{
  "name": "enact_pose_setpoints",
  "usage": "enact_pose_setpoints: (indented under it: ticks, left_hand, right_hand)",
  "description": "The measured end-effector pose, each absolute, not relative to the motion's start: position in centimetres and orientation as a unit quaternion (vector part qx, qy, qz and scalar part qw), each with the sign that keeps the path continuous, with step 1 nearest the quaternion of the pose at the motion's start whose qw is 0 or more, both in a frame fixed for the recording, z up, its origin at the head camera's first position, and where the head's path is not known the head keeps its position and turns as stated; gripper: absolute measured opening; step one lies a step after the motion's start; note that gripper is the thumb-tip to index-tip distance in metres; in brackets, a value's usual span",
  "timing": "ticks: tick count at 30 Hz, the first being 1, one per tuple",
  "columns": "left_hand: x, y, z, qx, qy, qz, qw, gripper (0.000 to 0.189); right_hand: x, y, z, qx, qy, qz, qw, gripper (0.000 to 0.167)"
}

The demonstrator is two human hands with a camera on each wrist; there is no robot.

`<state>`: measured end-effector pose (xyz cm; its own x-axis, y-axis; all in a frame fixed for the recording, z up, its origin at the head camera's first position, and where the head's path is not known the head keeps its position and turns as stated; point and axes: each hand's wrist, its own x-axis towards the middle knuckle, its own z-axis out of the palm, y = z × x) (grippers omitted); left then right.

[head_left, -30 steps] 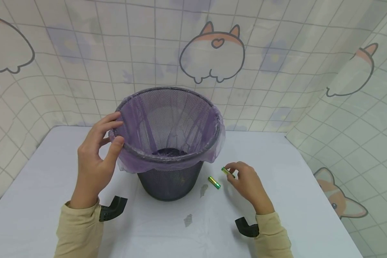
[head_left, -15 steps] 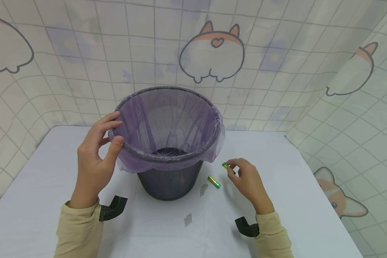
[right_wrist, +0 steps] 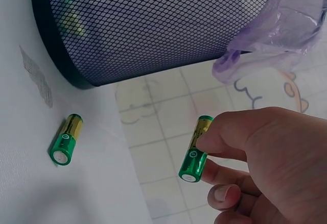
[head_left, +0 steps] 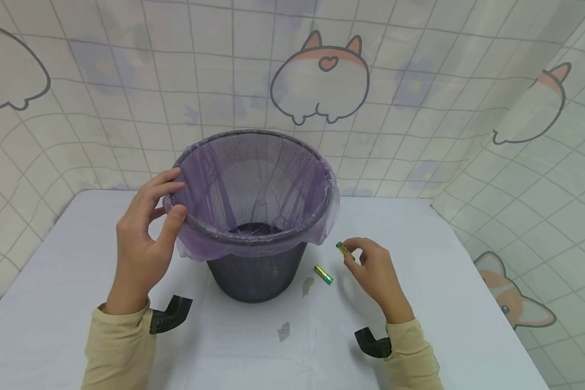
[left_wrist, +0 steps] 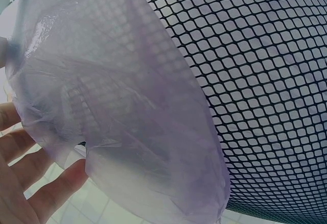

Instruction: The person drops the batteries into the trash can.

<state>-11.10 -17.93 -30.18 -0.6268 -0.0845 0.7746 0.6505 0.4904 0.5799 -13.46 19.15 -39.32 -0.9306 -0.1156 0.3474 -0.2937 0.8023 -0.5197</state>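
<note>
A black mesh wastebasket stands upright on the table, lined with a thin purple plastic bag folded over its rim. My left hand grips the rim at its left side, thumb outside and fingertips over the edge; the left wrist view shows those fingers against the bag's fold. Between thumb and fingers my right hand pinches a green and gold battery, held just above the tabletop to the right of the basket. Another such battery lies on the table between the basket and that hand.
The white table has two small grey patches in front of the basket. A tiled-pattern curtain with cartoon dogs hangs behind and at both sides. Through the mesh, the right wrist view shows something yellow-green inside the basket.
My right hand has raised the pinched battery slightly, away from the tabletop. The left hand, the basket and the battery on the table have stayed in place.
</note>
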Motion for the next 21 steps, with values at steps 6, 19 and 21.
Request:
enact_pose_setpoints:
  ticks: [6, 19, 21]
  left_hand:
    - [-11.09, -17.95, -30.25, -0.182, -0.77, -0.47, 0.391, 0.03]
    - [-11.08, -17.93, -30.23, -0.183, -0.772, -0.467, 0.39, 0.031]
    - [-11.08, -17.93, -30.19, -0.183, -0.772, -0.466, 0.391, 0.031]
  right_hand:
    - [-13.37, 19.19, -39.19, 0.11, -0.931, 0.307, 0.166, 0.02]
    - [-13.38, 19.21, -38.71, 0.1, -0.92, 0.325, 0.195, 0.022]
    - [-13.38, 19.19, -38.63, 0.096, -0.92, 0.326, 0.195, 0.024]
